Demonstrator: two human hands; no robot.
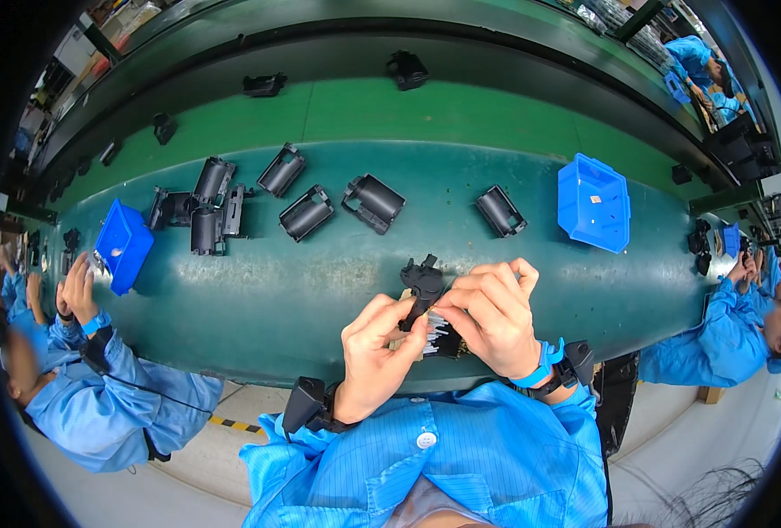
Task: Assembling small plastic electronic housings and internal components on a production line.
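Near the front edge of the green table, my left hand (377, 343) is closed on a small black plastic part (422, 282), held tilted with its knobbly end up. My right hand (493, 319) meets it from the right, thumb and forefinger pinched together at the part's side. Whatever lies in that pinch is too small to make out; a tiny yellowish spot shows there. Below the fingers, partly hidden, sits a dark holder with several thin white sticks (436, 336). Closest beyond my hands is a black half-open plastic housing (500, 211).
More black housings (374, 204) lie at centre and left, some heaped together. A blue bin (620, 211) stands at right, another blue bin (125, 248) at left. Along the far green strip (346, 110) lie black parts. Co-workers in blue sit on both sides.
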